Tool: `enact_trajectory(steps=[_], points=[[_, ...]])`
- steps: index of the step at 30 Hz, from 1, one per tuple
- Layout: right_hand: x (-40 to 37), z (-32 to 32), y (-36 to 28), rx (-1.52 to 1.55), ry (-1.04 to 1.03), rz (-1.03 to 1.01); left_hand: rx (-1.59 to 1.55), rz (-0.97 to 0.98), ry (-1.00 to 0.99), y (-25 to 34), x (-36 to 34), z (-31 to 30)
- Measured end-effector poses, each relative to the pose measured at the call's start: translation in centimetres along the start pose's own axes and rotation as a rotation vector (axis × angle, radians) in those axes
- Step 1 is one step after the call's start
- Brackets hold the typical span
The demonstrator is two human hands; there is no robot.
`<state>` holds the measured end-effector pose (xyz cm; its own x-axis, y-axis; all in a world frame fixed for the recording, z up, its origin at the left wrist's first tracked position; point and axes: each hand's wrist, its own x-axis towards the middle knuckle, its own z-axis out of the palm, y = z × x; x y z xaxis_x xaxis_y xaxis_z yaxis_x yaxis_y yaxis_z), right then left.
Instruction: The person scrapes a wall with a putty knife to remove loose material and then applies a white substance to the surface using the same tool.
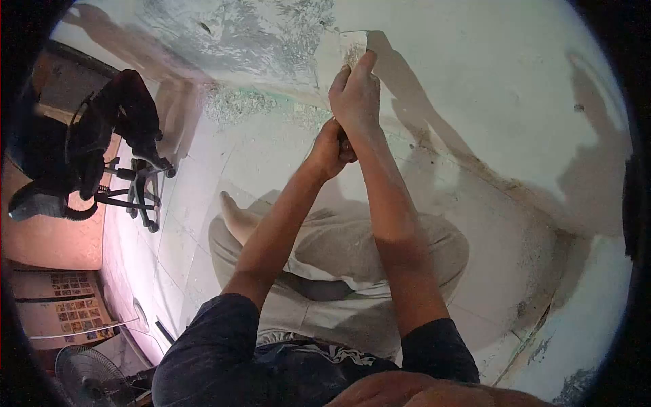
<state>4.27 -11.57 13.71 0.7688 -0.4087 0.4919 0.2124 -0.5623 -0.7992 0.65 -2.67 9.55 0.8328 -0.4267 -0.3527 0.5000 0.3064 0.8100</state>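
Observation:
A scraper point(354, 46) with a pale, plaster-smeared blade lies against the wall at the upper middle, its top edge by the corner where two wall faces meet. My right hand point(356, 98) grips it near the blade, thumb and forefinger stretched along it. Just below, my left hand point(330, 150) is closed around a dark part that looks like its handle, mostly hidden by the fingers and my right wrist. The wall point(475, 74) on the right is pale and smooth; the face to the left point(237, 34) is patchy grey, with paint worn away.
Flaked debris point(237, 105) lies along the wall's foot on the tiled floor point(196, 183). My crossed legs point(339, 251) rest on the tiles below my arms. A wheeled office chair point(139, 193) stands at the left, and a fan point(88, 376) at the lower left.

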Motion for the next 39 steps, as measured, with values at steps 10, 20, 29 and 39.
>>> enact_trajectory(steps=[10, 20, 29, 39], points=[[1.0, 0.9, 1.4, 0.214, 0.047, 0.014, 0.136, 0.174, -0.013, 0.5, -0.1, 0.8], [-4.8, 3.2, 3.3, 0.050, -0.276, 0.040, 0.723, 0.277, 0.122, -6.8, -2.2, -4.8], [-15.4, -0.2, 3.4, -0.276, -0.974, 0.004, 1.419, 0.084, 0.088, -8.5, -13.4, -2.8], [-19.7, -4.0, 5.0, -0.388, -0.659, 0.212, 1.429, -0.048, -0.254, -8.8, -14.5, -4.5]])
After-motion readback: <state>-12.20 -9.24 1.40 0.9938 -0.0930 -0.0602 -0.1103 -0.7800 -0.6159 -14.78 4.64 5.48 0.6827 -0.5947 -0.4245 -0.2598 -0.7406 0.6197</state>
